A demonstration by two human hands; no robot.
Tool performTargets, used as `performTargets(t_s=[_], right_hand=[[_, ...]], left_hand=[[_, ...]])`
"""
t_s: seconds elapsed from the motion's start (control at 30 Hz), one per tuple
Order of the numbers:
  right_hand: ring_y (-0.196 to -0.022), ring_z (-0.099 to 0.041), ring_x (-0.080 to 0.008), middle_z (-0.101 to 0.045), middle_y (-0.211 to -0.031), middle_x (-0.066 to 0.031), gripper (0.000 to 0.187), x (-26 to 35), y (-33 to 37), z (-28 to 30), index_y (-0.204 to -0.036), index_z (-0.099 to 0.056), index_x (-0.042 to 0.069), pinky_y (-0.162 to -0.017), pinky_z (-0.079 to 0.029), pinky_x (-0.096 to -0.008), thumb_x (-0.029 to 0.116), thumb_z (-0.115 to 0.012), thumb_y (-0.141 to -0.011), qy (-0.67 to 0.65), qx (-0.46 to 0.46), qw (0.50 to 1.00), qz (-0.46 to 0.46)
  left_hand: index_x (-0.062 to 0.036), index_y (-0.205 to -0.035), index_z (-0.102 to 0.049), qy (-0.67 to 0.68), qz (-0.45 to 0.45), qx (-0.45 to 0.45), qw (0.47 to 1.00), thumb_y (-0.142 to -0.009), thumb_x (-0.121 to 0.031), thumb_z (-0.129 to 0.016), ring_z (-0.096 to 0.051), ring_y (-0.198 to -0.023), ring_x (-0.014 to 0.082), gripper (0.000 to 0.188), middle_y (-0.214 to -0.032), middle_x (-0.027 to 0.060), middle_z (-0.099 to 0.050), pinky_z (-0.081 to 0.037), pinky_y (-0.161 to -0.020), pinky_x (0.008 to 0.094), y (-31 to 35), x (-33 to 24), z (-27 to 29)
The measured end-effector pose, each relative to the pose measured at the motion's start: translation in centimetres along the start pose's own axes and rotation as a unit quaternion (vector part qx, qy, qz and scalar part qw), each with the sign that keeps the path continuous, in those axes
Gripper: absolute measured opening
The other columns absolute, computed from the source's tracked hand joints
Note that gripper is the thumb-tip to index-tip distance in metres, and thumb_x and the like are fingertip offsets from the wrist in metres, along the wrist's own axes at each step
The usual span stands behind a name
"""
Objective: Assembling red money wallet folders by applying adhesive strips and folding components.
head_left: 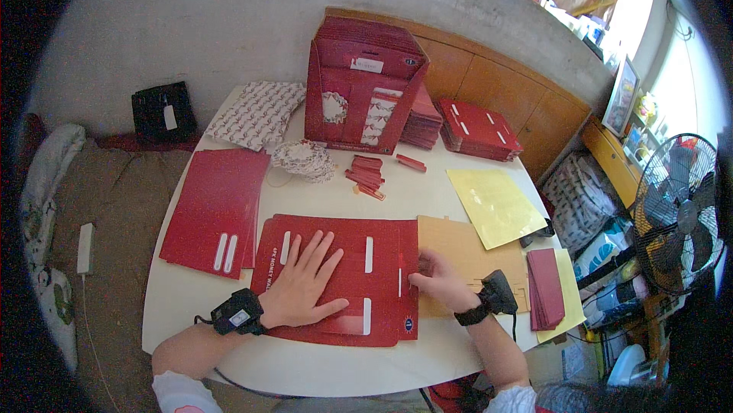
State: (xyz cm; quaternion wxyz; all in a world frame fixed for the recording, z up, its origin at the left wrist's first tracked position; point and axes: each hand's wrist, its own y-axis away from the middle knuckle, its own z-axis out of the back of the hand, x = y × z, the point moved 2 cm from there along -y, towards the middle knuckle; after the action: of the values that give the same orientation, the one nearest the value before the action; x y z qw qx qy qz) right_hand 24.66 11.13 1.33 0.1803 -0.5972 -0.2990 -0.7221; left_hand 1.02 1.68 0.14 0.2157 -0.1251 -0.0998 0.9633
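A flat red cardboard sheet (347,233) with white slots lies near the front of the white table. My left hand (305,279) rests palm down on it, fingers spread. My right hand (443,283) is at the sheet's right edge, its fingers curled and the thumb against the narrow flap (408,306). The fingertips are partly hidden there. A tan cardboard sheet (473,253) lies beneath and beside my right hand. To the left of the red sheet is a pile of red sheets (214,199). Both my wrists wear black strapped devices.
At the back stand a red display box (355,85) and red stacks (481,130). Nearer are a patterned packet (256,115), a white patterned pile (304,159) and small red strips (366,172). Yellow sheets (496,203) and narrow red pieces (544,287) lie right; a fan (679,214) stands beyond.
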Motion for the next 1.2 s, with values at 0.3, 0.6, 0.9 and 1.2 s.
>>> performTargets(t_s=[0.3,0.6,0.9,1.2], right_hand=[[-0.101,-0.054,-0.0150,-0.055,-0.111,-0.0085,0.042,-1.1,-0.1,-0.2,-0.120,-0.041,0.002,-0.087,-0.046,-0.0291,0.000,-0.053,-0.080,0.075,-0.046,0.993,0.084],[-0.096,-0.056,-0.0123,-0.055,-0.112,-0.0053,0.036,0.2,0.6,2.4,-0.118,-0.047,0.003,-0.079,-0.049,-0.0277,0.003,-0.055,-0.083,-0.095,0.043,0.991,-0.085],[-0.097,-0.058,-0.0125,-0.059,-0.108,-0.0055,0.029,-0.4,0.0,3.0,-0.111,-0.053,0.001,-0.080,-0.049,-0.0272,-0.002,-0.056,-0.082,-0.010,0.126,0.992,0.020],[-0.084,-0.057,-0.0096,-0.062,-0.090,-0.0005,0.014,1.0,0.8,2.8,-0.096,-0.059,0.003,-0.077,-0.047,-0.0254,0.002,-0.058,-0.083,0.105,0.147,0.982,0.048]], left_hand=[[0.0056,-0.133,-0.027,-0.001,-0.001,0.004,1.000,-0.085,-0.054,-0.043,-0.008,-0.133,0.0430,0.079,-0.140,0.0299,-0.014,-0.004,-0.105,0.0576,-0.1,-0.1,0.2],[0.0063,-0.132,-0.028,0.000,-0.001,0.005,1.000,-0.085,-0.054,-0.043,-0.009,-0.132,0.0431,0.078,-0.139,0.0303,-0.015,-0.005,-0.105,0.0574,0.1,-0.1,0.1],[0.0063,-0.132,-0.028,0.009,0.001,-0.001,1.000,-0.084,-0.053,-0.045,-0.010,-0.132,0.0432,0.078,-0.139,0.0299,-0.015,-0.005,-0.105,0.0575,-0.2,0.0,0.3],[0.0029,-0.133,-0.025,0.014,0.006,0.007,1.000,-0.083,-0.050,-0.050,-0.010,-0.132,0.0441,0.077,-0.141,0.0284,-0.013,-0.004,-0.105,0.0578,-0.1,0.0,0.1]])
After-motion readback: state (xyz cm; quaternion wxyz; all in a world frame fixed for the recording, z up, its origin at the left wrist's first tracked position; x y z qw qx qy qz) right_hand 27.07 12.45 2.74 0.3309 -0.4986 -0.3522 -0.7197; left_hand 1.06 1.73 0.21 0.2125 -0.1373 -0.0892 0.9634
